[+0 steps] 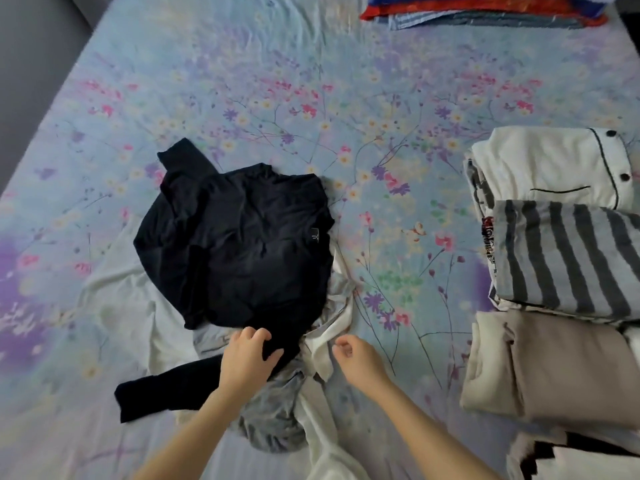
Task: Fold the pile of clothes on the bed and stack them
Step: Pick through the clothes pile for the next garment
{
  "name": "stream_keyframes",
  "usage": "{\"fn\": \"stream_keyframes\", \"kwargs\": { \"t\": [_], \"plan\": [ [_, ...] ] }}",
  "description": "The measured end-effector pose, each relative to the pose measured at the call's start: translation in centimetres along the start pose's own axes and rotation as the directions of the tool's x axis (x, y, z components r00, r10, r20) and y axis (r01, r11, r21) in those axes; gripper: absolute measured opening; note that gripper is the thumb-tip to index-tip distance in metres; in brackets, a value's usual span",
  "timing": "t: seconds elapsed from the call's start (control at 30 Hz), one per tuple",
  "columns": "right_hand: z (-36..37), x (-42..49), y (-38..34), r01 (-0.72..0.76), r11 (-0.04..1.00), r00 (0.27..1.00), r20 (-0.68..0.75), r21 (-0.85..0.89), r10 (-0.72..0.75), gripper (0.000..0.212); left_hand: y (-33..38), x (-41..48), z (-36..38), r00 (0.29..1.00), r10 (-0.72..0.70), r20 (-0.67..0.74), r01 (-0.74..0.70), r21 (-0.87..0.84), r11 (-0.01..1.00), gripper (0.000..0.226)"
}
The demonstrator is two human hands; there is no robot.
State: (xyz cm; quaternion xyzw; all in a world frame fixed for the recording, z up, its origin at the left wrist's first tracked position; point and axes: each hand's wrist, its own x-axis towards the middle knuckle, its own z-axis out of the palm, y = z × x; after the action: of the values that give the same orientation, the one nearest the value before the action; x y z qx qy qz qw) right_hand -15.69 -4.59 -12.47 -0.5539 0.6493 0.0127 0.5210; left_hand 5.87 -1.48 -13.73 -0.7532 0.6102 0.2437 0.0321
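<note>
Now left hand [247, 356] grip pinches crumpled black long-sleeve top [239, 244]; right hand [356, 358] grip loose, nothing held.

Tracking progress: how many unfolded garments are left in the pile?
3 visible: black top uppermost, grey garment at the pile's near edge, white garment spread underneath both. More may be hidden beneath, and the white fabric could be two pieces.

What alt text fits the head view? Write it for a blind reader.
A left hand grips the near edge of a black top atop unfolded white and grey clothes on a floral bed sheet; the right hand hovers beside it, empty. Folded clothes sit stacked at right.
</note>
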Motion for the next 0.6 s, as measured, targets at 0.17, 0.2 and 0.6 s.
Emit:
{"fn": "stream_keyframes", "kwargs": {
  "t": [0.17, 0.2, 0.6],
  "plan": [
    [-0.2, 2.2, -0.7, -0.027, 0.999, 0.999, -0.029, -0.033, 0.026, 0.027, 3.5, 4.2, 1.4, 0.974, 0.216, -0.065, -0.201, 0.185, 0.962, 0.050],
    [-0.3, 2.6, -0.7, -0.027, 0.999, 0.999, -0.043, -0.044, 0.025, 0.025, 4.2, 5.1, 1.3, 0.980, 0.193, -0.051, -0.178, 0.209, 0.962, 0.054],
    [-1.7, 4.3, -1.9, -0.022, 0.998, 0.996, -0.088, -0.052, 0.018, 0.026, 5.2, 8.3, -3.7, 0.976, -0.163, -0.143, 0.103, -0.356, 0.929, 0.027]
  ]
}}
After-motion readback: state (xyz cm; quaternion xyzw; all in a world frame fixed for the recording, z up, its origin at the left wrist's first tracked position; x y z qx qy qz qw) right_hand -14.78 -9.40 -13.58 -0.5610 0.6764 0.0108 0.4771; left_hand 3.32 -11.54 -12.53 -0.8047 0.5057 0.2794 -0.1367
